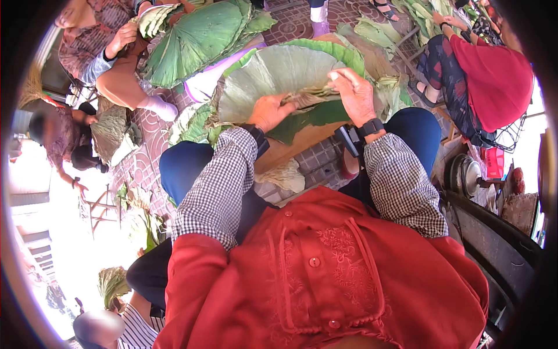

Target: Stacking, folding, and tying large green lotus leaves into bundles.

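Across my knees and a board (279, 152) lies a stack of large, round lotus leaves. The top lotus leaf (261, 70) shows a pale grey-green, veined face, and a darker green leaf (302, 125) shows beneath it at the near side. My left hand (270, 112) is closed on the near edge of the top leaf, thumb pointing right. Bunched brownish folds (311, 99) of that leaf run between my two hands. At the right end of these folds, my right hand (353, 96) has its fingers bent and pinched at the leaf; the fingertips are partly hidden.
A co-worker at the upper left holds leaves beside a green lotus-leaf pile (189, 43). Another person in red (491, 75) sits at the upper right. A dry leaf piece (283, 176) lies on the paving below the board. A metal pot (465, 173) stands at my right.
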`<state>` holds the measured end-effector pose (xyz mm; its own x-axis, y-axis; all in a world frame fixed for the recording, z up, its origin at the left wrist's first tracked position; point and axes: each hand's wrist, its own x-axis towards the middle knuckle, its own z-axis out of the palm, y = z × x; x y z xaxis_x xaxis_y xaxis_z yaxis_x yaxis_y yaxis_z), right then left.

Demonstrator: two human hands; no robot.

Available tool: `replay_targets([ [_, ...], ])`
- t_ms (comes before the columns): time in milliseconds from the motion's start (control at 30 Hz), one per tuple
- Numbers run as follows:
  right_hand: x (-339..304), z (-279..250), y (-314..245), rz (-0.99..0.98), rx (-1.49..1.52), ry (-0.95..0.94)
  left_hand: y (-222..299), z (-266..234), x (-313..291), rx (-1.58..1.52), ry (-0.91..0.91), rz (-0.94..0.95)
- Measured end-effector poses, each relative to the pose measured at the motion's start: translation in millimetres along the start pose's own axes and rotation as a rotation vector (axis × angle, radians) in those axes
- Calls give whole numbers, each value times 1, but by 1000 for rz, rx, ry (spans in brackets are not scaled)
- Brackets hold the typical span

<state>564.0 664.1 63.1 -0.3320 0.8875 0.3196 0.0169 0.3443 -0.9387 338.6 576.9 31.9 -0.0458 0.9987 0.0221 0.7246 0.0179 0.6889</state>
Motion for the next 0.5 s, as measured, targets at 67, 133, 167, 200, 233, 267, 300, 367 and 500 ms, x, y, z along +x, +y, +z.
replay_targets([
  [67,-11,2,-8,86,9,-6,-6,-7,10,-60,23,-53],
  [133,-21,7,-4,243,-192,-260,-10,-11,16,-287,1,-197],
  [167,-24,12,2,351,-349,-382,-10,-12,16,-397,-13,-222],
  [200,-30,17,10,330,-342,-391,-10,-13,16,-404,-22,-213],
  [233,-38,23,18,141,-458,-419,-9,-14,16,-414,-8,-208],
  [267,-45,29,25,-3,-598,-452,-8,-15,16,-426,5,-205],
  [300,-51,35,32,-52,-573,-444,-7,-16,15,-427,6,-203],
  [367,-63,48,42,-306,-741,-531,-6,-18,13,-335,-21,-202],
  [500,-68,63,49,-321,-869,-534,-6,-17,10,-452,-46,-205],
])
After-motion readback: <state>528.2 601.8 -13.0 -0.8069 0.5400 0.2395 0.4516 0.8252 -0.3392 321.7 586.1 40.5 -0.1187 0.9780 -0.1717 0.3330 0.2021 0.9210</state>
